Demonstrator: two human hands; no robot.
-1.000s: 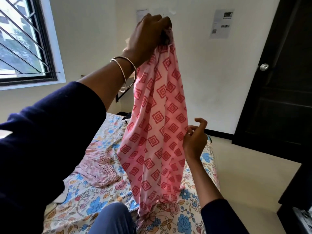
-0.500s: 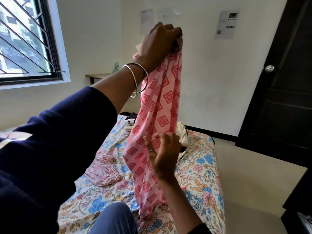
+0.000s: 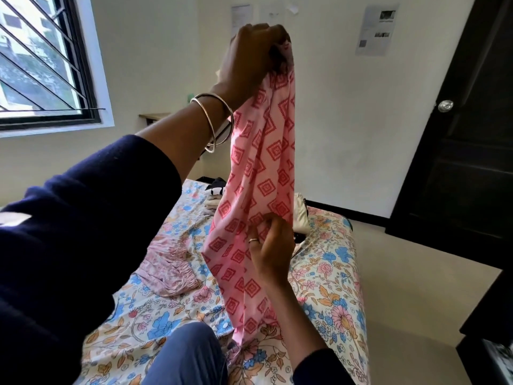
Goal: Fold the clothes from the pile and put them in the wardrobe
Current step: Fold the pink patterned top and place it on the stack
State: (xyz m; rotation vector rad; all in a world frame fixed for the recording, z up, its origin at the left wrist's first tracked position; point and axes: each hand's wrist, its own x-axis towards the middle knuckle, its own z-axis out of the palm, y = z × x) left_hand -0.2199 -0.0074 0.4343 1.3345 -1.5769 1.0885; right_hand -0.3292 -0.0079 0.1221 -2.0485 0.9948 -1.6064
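- The left hand (image 3: 249,55) grips the pink cloth (image 3: 261,173) bunched at its top, hanging over the bed (image 3: 333,273).
- The right hand (image 3: 270,250) pinches it midway.
- Best to find matching edges before folding.

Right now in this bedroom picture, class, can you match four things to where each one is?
Things:
1. pink diamond-print cloth
2. pale pink gathered garment
3. round silver doorknob
4. two silver bangles

Places:
A. on the dark door
B. around the left wrist
C. hanging from the raised left hand
D. lying on the floral bedsheet

Pairs: 1-C, 2-D, 3-A, 4-B
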